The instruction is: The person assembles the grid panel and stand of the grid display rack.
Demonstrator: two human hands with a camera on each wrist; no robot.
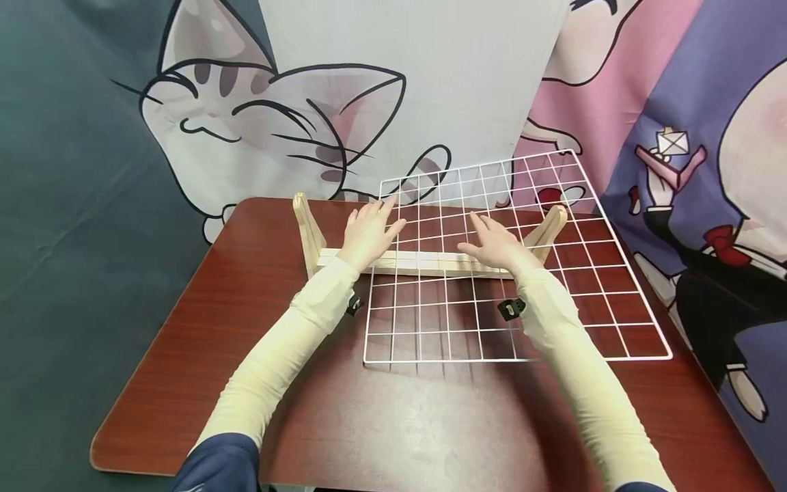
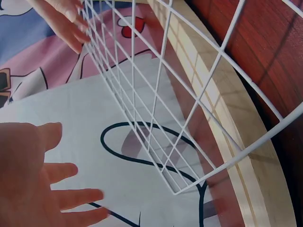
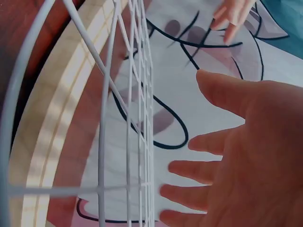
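Note:
Both bare hands hover with fingers spread above a white wire grid panel (image 1: 443, 361). My left hand (image 1: 365, 236) is over the panel's left edge, near the left part of a pale wooden stand (image 1: 406, 265). Over the panel's middle is my right hand (image 1: 496, 244), near the stand's right upright. In the left wrist view, a gap shows between my left hand (image 2: 28, 175) and the wires (image 2: 246, 153). The right wrist view likewise shows my right hand (image 3: 255, 156) apart from the grid (image 3: 102, 142). The panel lies across the stand's crossbar; its exact contact points cannot be told.
The stand's left upright (image 1: 307, 232) and right upright (image 1: 546, 232) rise from the reddish-brown table (image 1: 203, 328). A cartoon-printed cloth (image 1: 467, 82) hangs behind the table. A small black camera is on each wrist.

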